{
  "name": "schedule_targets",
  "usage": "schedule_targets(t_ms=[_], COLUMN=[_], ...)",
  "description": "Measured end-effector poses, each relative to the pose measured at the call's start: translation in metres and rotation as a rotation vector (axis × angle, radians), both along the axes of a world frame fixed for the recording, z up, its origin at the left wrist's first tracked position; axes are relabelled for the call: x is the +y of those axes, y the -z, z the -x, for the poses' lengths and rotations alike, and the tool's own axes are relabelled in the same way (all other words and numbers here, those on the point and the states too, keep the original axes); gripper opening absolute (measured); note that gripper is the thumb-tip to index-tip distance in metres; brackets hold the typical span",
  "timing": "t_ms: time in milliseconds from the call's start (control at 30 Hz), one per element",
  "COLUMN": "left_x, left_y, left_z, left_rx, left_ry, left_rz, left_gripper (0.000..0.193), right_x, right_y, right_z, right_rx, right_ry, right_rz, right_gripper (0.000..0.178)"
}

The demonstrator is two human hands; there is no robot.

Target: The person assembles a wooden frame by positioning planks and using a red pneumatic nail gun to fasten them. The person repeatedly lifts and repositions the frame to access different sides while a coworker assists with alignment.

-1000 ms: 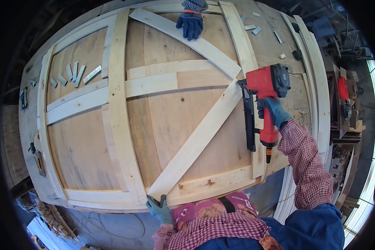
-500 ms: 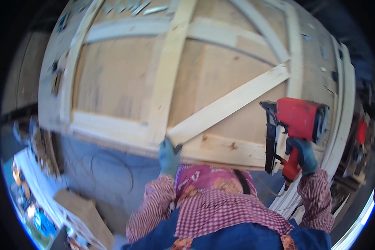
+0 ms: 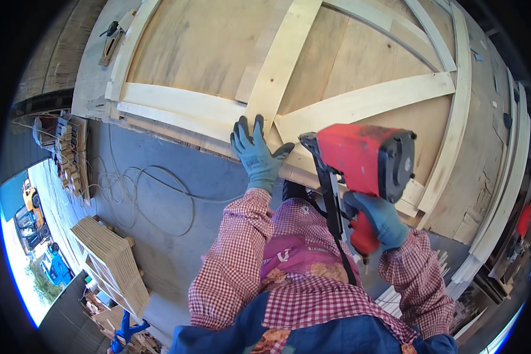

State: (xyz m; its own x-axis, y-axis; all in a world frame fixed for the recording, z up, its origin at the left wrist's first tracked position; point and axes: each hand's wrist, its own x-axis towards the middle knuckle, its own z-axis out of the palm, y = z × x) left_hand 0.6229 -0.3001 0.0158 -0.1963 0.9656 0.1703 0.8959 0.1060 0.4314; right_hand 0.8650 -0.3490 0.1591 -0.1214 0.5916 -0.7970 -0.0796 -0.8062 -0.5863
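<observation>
My left hand (image 3: 258, 154), in a blue-grey glove with dark fingertips, lies with spread fingers on the near edge of a wooden frame. Its fingertips touch the joint of the bottom rail (image 3: 177, 109) and an upright slat (image 3: 283, 65). Just right of it is the lower end of a diagonal slat (image 3: 366, 99), which runs up to the right side rail. Plywood (image 3: 200, 47) shows behind the slats. My gloved right hand (image 3: 384, 219) is wrapped round the grip of a red and black nail gun (image 3: 360, 154). The tool's nose is above the frame, right of my left hand; contact cannot be judged.
A thin hose (image 3: 192, 215) loops over the floor at left. Beyond it stand a stack of slatted wooden pieces (image 3: 109, 256) and a person in blue (image 3: 124, 335). An orange vehicle (image 3: 34, 203) is outside. Long pale boards (image 3: 510, 177) lie along the right side.
My left hand has gone from gripping near the diagonal slat's lower end to lying spread at the joint. The nail gun has come left in my right hand, closer to that joint. The view has shifted.
</observation>
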Motion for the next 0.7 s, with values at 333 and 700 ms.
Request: schedule_targets(t_ms=[333, 700], left_x=[0.009, 0.008], left_y=[0.001, 0.0], left_z=[0.009, 0.113], left_rx=[-0.058, -0.122], left_ry=[0.071, 0.612], left_rz=[0.131, 0.367], left_gripper=[0.11, 0.108], right_x=[-0.022, -0.021], right_y=[0.043, 0.001], right_z=[0.025, 0.054], right_rx=[-0.386, -0.403], right_ry=[-0.283, -0.185], right_rz=[-0.32, -0.307], right_gripper=[0.032, 0.028])
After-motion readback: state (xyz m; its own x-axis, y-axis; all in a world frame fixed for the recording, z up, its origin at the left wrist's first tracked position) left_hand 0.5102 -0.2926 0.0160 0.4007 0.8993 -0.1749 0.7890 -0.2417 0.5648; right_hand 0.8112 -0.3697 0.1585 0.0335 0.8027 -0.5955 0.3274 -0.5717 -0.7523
